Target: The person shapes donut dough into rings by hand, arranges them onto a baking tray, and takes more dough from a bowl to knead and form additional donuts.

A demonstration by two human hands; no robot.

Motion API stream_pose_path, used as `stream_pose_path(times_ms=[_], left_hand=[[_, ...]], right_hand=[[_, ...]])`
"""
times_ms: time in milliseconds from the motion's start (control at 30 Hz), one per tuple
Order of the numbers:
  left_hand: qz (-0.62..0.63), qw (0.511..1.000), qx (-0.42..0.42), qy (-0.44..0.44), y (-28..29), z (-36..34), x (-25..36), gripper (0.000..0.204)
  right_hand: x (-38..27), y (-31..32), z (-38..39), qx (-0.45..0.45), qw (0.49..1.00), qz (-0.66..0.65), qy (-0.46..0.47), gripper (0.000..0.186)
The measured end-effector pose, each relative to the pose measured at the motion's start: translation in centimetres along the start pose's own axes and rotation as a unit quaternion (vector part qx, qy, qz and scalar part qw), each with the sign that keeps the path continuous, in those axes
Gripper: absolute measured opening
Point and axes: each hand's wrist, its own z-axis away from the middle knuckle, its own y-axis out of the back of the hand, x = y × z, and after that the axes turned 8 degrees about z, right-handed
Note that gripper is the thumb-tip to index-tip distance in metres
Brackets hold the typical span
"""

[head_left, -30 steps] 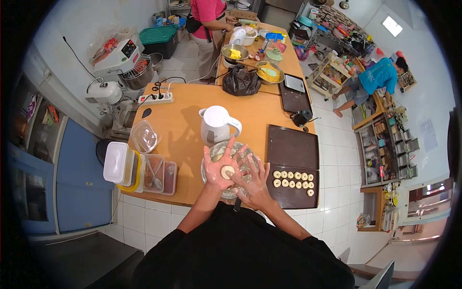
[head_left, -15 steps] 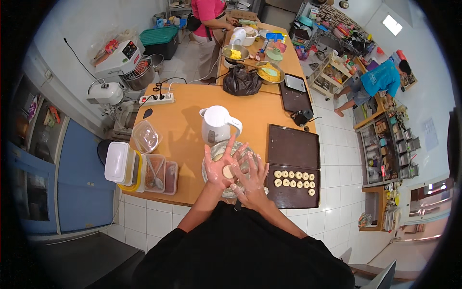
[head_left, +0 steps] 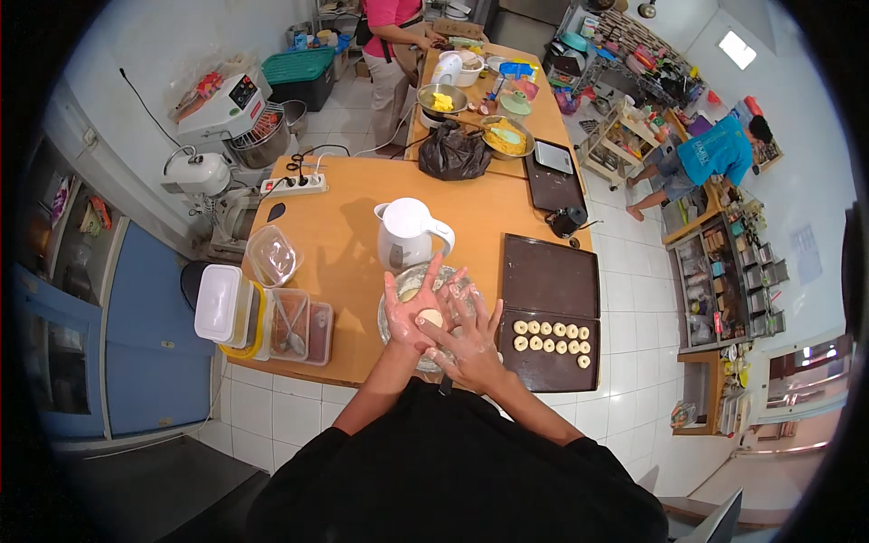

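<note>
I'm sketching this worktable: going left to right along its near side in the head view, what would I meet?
White-topped container, clear container, reddish container, left hand with a dough piece on its palm, right hand, dark tray of dough rings.

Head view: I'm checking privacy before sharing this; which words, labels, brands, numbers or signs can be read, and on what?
None can be read with certainty.
Blue shirt: pale lettering on the back, too blurred.
Paper on the right wall: too small.
Large mixer: small red mark, too small.
Dough disc on the left hand: no print visible.
</note>
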Motion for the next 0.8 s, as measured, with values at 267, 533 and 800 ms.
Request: stream_pose_path(times_ms=[267,533,800], left_hand=[[-0.075,0.996,0.034,-0.042,-1.1,0.0,-0.2,0.101],[-0.086,0.996,0.008,-0.037,-1.4,-0.1,-0.6,0.103],[-0.087,0.995,0.02,-0.034,-0.8,0.0,-0.4,0.103]], right_hand=[[0.0,-0.8,1.1,-0.004,0.999,-0.034,0.003,0.044],[-0.1,-0.4,1.6,-0.003,0.997,-0.035,-0.075,0.053],[0.0,-0.2,0.3,-0.013,0.995,-0.035,-0.095,0.052]])
